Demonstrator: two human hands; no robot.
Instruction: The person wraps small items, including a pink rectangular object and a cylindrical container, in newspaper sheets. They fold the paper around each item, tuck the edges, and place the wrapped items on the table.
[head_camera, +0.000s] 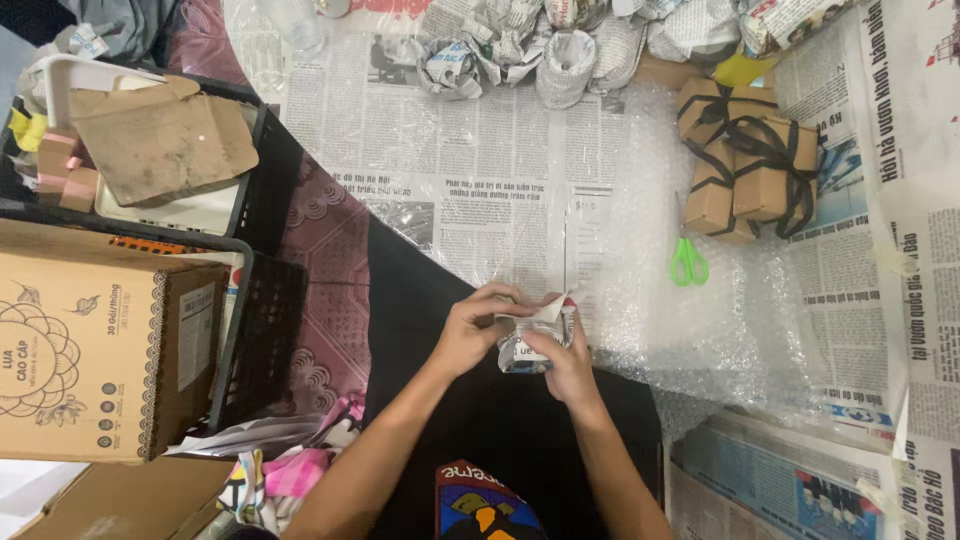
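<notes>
Fingers of both hands close around a small bundle wrapped in newspaper, held just above the person's lap at the near edge of the work surface. The left hand curls over its left side with fingertips pressed into the paper; the right hand cups it from below and the right, thumb pinching a loose flap of paper against the bundle. What the paper wraps is hidden.

Just beyond the hands lies a sheet of bubble wrap spread over flat sheets of newspaper that cover the surface. A pair of scissors with green handles rests on the bubble wrap, to the right of the hands and well apart from them. Farther right and back, a cluster of small cardboard boxes tied with black ribbon sits on the wrap. Along the far edge runs a row of newspaper-wrapped bundles. To the left, a black crate holds a white tray and a torn cardboard flap, and a large printed cardboard box stands nearer.
</notes>
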